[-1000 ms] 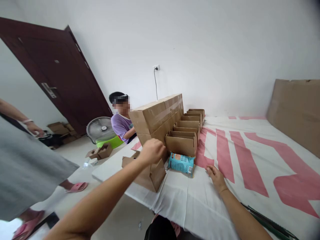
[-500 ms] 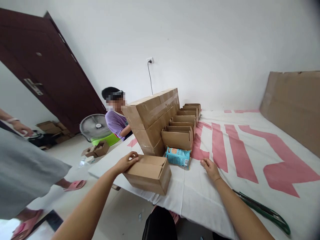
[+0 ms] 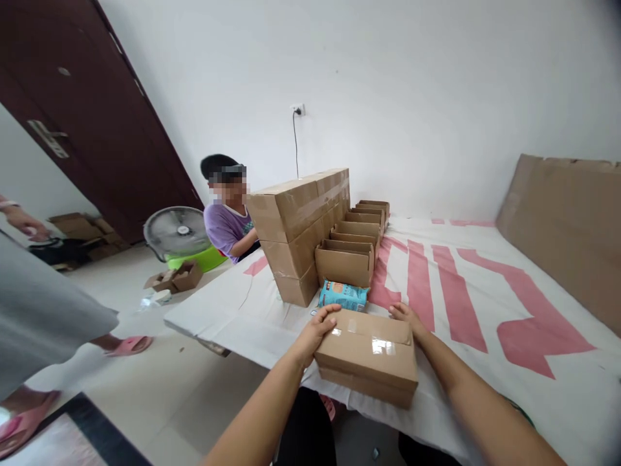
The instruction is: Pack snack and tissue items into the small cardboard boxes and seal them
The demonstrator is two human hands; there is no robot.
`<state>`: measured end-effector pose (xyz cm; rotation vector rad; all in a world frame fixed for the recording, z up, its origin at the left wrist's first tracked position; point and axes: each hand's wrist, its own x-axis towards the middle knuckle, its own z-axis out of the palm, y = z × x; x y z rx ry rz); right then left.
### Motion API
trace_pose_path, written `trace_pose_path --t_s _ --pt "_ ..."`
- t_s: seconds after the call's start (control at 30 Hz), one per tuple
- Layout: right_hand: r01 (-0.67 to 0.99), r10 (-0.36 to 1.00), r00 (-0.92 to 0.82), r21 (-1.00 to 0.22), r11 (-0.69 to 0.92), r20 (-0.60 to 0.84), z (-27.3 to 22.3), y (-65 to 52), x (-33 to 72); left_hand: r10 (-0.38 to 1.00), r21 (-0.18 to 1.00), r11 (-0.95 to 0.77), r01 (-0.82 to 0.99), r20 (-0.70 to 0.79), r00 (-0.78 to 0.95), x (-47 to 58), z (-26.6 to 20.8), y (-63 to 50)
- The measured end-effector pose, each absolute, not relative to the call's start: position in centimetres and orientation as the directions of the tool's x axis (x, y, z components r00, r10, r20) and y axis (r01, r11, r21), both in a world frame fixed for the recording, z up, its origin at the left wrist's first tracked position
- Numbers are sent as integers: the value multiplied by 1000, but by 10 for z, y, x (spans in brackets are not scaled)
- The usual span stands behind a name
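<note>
A closed cardboard box (image 3: 363, 336) sits at the table's near edge, with glossy clear tape on its top. My left hand (image 3: 317, 333) is closed on its far left corner, fingers over the top edge. At the far right corner is my right hand (image 3: 405, 315), fingers loosely stretched and apart; whether it presses on the box I cannot tell. Just behind the box lies a blue printed packet (image 3: 343, 296), its lower part hidden. Open cardboard boxes (image 3: 344, 262) stand in a row beyond it.
Taped boxes (image 3: 295, 236) are stacked left of the open ones. A person in purple (image 3: 226, 226) sits behind them; another in grey (image 3: 43, 310) stands left. A fan (image 3: 177, 230) is on the floor. Cardboard (image 3: 563, 226) stands at right. My forearm mostly hides a green-handled knife (image 3: 518, 411).
The box has moved right, between my hands, and turned; tape now shows on top. My left hand moved with it. My right hand's fingers have loosened. The view has shifted slightly.
</note>
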<state>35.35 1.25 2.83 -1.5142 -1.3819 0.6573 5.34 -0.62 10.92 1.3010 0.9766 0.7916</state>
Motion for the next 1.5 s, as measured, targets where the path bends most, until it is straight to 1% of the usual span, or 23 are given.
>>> trace_pose_path --t_s 0.1,0.2,0.27,0.33,0.37,0.4,0.47,0.57,0.63,0.7,0.77,0.8,0.87,0.9,1.0,1.13,1.37,1.5 --pt "527 976 163 -849 37 143 50 -17 381 879 982 167 -87 -109 464 65 100 -9" --pt "662 986 148 -749 -38 81 62 -69 416 864 965 174 -196 -55 500 65 94 -7" --pt "721 984 164 -689 -73 67 59 -107 439 857 953 176 -245 -26 514 63 89 -5" --pt "774 987 149 -629 -78 61 47 -142 458 848 942 178 -284 -1 529 64 86 -3" --pt "829 988 133 -554 -68 77 37 -157 467 843 936 180 -302 11 538 65 84 -3" --pt "871 988 117 -489 -56 96 27 -168 474 837 931 182 -317 23 547 66 83 -3" --pt "912 987 75 -410 -11 140 10 -182 486 818 921 191 -338 42 574 71 81 -5" --pt "914 966 33 -398 75 257 11 -178 491 784 911 206 -357 65 618 77 80 -6" --pt "927 922 35 -357 114 386 37 -163 482 769 904 202 -376 91 632 79 79 -5" --pt "958 860 34 -262 117 510 77 -145 462 763 896 192 -400 121 635 79 77 -3" --pt "965 820 -28 -198 171 572 120 -127 432 757 887 185 -424 147 637 79 75 -1" --pt "967 780 -128 -97 234 612 139 -119 413 754 882 182 -434 157 637 78 74 0" --pt "921 663 -370 167 351 651 166 -106 374 750 876 173 -451 179 637 79 73 0" --pt "901 640 -420 214 377 644 175 -101 355 747 873 167 -458 191 636 79 72 0" --pt "838 608 -540 304 453 582 185 -88 305 741 869 143 -474 224 633 81 72 0" --pt "769 583 -638 449 454 503 188 -79 271 742 869 130 -477 234 629 82 72 -1" --pt "689 565 -718 524 500 405 205 -86 283 750 884 87 -459 245 614 82 76 -5" --pt "650 569 -746 566 508 346 210 -91 301 754 906 76 -416 221 619 80 75 -5"
